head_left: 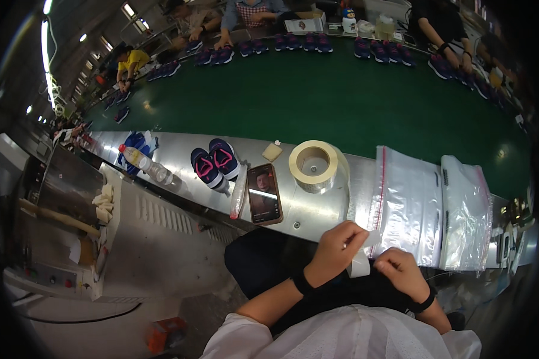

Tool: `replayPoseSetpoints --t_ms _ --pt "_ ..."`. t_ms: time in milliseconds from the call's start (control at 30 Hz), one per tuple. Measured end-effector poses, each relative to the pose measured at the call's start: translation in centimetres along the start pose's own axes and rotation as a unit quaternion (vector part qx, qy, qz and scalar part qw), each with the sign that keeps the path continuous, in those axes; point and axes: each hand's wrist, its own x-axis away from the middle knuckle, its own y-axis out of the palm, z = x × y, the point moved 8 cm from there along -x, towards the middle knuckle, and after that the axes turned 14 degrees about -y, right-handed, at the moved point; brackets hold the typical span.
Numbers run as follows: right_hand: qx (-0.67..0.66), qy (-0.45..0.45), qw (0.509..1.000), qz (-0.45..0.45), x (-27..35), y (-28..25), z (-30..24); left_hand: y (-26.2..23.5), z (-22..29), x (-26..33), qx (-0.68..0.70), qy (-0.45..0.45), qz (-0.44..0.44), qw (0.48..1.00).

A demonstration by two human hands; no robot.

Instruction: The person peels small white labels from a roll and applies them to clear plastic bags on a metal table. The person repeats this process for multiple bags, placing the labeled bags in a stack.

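My left hand (336,251) and my right hand (401,272) are close together over my lap, just below the metal bench edge. Between them they pinch a small white strip of tape or label (360,261); the left fingers hold its upper end, the right fingers its lower end. A large roll of pale tape (315,165) lies flat on the steel bench (305,209) above my left hand. Stacks of clear zip bags with red seals (410,203) lie on the bench above my right hand.
A pair of small dark blue and pink shoes (215,163), a phone (264,193) with a lit screen and a plastic bottle (145,164) lie on the bench to the left. Behind is a green conveyor belt (317,96) with several shoes and other people working.
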Motion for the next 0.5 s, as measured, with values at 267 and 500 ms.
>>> replayPoseSetpoints --t_ms 267,500 --pt "0.327 0.019 0.928 0.18 -2.7 -3.6 3.1 8.7 -6.4 -6.0 0.326 -0.173 -0.131 0.92" --pt "0.299 0.001 0.916 0.266 -1.4 -4.5 4.6 8.9 -9.2 -6.5 0.445 -0.251 -0.133 0.849"
